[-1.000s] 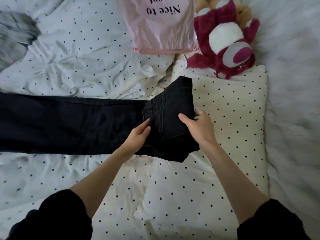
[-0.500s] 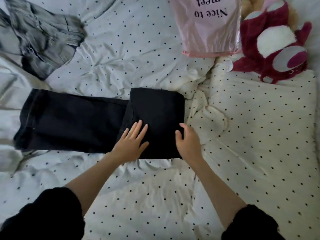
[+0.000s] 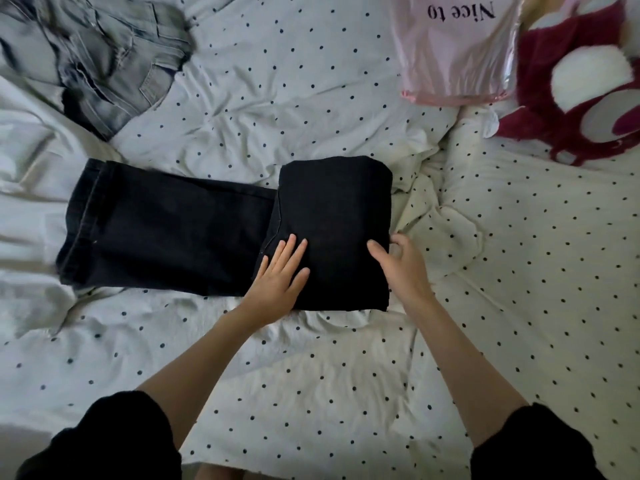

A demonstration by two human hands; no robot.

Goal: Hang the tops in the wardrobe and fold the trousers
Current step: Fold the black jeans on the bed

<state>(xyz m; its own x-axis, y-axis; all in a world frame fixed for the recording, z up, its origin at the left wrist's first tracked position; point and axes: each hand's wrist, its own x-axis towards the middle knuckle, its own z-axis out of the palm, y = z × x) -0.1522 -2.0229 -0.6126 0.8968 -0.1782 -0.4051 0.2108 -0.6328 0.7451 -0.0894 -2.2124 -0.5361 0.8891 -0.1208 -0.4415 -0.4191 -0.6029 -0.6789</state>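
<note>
Black trousers (image 3: pixel 166 233) lie across the dotted bedsheet (image 3: pixel 311 375), their waist end folded over into a thick square (image 3: pixel 339 209) on the right and the leg hems pointing left. My left hand (image 3: pixel 278 282) lies flat on the fold's near left part, fingers straight. At the fold's right edge my right hand (image 3: pixel 401 268) has its thumb on top and its fingers curled round the edge. A second pair, grey washed jeans (image 3: pixel 104 60), lies crumpled at the far left.
A pink plastic bag (image 3: pixel 457 50) printed "Nice to" lies at the far edge. A red and white plush toy (image 3: pixel 575 88) lies at the far right. A cream dotted pillow (image 3: pixel 540 271) fills the right side.
The waist end has been folded over onto the legs and laid flat. Both hands went from gripping the waistband to resting on the fold; my right hand now curls round its right edge.
</note>
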